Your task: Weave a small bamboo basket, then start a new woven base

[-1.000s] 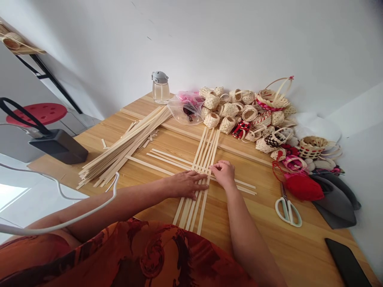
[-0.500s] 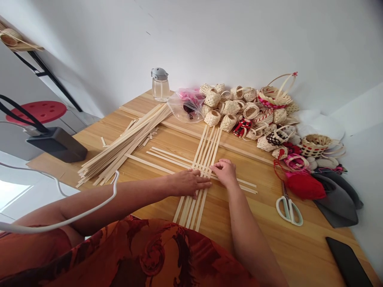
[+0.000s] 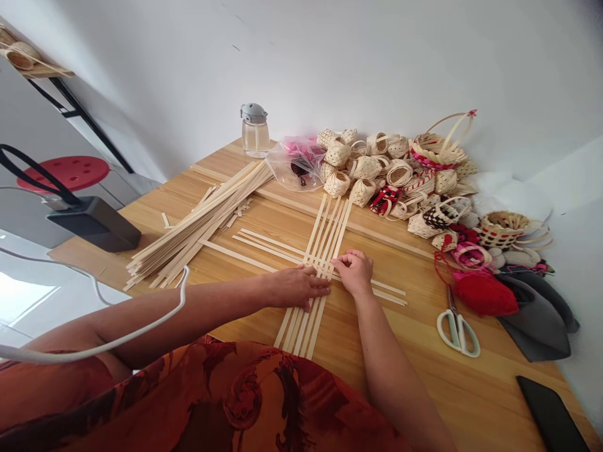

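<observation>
Several pale, flat weaving strips (image 3: 335,220) run lengthwise away from me on the wooden table. Crosswise strips (image 3: 268,245) pass through them, making a small woven patch at the crossing. My left hand (image 3: 299,285) lies flat over the near side of this crossing, its fingers stretched out on the strips. One more crosswise strip (image 3: 235,253) runs from the left and goes out of sight under that hand. At the right edge of the patch, my right hand (image 3: 355,270) pinches a strip between thumb and forefinger; the fingertips partly cover it.
A bundle of loose strips (image 3: 198,220) lies at left, near a grey box (image 3: 94,223) and a white cable (image 3: 181,301). Small woven baskets (image 3: 367,168) crowd the back. Scissors (image 3: 456,329), red yarn (image 3: 485,294) and a black phone (image 3: 551,411) are at right.
The view has shifted slightly. Both hands stay at the crossing in nearly the same pose, and the strips look unchanged.
</observation>
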Action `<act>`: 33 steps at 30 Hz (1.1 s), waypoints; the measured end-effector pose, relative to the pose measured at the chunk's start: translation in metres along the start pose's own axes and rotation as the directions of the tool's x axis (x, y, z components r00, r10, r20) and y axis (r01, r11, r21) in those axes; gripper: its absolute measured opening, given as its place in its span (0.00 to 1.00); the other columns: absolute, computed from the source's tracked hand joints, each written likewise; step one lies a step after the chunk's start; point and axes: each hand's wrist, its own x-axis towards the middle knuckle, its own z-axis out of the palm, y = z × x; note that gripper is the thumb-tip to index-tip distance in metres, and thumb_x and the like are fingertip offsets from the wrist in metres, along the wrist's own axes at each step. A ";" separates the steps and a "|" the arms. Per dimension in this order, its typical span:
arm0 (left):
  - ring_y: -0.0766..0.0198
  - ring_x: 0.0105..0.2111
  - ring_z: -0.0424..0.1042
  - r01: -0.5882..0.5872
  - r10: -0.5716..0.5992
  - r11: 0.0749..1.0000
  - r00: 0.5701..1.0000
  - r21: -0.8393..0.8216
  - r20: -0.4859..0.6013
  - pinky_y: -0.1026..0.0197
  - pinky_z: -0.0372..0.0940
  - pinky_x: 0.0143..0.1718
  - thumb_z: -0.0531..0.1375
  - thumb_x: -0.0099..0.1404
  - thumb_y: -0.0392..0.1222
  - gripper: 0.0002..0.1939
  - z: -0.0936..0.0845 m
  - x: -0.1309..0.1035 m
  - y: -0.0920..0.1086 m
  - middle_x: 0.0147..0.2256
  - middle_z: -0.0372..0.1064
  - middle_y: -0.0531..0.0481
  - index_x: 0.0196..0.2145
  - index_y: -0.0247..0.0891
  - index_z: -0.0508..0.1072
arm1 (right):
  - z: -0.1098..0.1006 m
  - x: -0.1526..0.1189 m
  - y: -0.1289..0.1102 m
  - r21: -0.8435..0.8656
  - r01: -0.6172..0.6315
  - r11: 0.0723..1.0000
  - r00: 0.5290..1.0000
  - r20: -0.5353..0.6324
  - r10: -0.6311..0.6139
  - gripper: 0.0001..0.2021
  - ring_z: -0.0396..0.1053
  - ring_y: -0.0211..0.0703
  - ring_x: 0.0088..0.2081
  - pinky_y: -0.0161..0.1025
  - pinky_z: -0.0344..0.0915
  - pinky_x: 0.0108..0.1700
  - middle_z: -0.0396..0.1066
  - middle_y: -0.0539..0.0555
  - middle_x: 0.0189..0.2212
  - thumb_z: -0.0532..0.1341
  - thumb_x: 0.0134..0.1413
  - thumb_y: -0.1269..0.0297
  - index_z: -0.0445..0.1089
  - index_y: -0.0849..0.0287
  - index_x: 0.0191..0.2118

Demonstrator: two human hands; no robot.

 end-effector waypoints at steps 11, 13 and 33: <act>0.52 0.57 0.65 0.050 -0.050 0.998 0.999 -0.029 0.003 0.54 0.61 0.56 0.64 0.63 0.51 0.31 0.000 -0.001 -0.002 0.63 0.62 0.52 0.63 0.50 0.65 | -0.008 -0.003 0.000 -0.011 0.139 0.990 0.990 0.000 -0.139 0.10 0.68 0.51 0.45 0.48 0.60 0.53 0.75 0.56 0.39 0.65 0.49 0.54 0.76 0.54 0.28; 0.52 0.57 0.64 0.062 -0.061 0.998 0.998 -0.021 0.016 0.54 0.62 0.56 0.63 0.64 0.53 0.31 -0.002 -0.001 -0.002 0.64 0.61 0.53 0.63 0.51 0.64 | -0.011 -0.004 -0.002 -0.029 0.161 0.986 0.987 -0.015 -0.162 0.11 0.68 0.52 0.45 0.49 0.60 0.53 0.75 0.57 0.40 0.63 0.51 0.55 0.76 0.56 0.34; 0.41 0.67 0.50 0.296 -0.351 0.912 0.922 -0.283 -0.165 0.37 0.48 0.66 0.68 0.54 0.61 0.52 0.009 -0.027 -0.024 0.66 0.53 0.32 0.67 0.34 0.55 | 0.006 -0.044 -0.012 -0.094 0.342 0.935 0.940 0.056 -0.338 0.13 0.64 0.54 0.53 0.50 0.59 0.56 0.71 0.58 0.50 0.60 0.60 0.59 0.73 0.55 0.49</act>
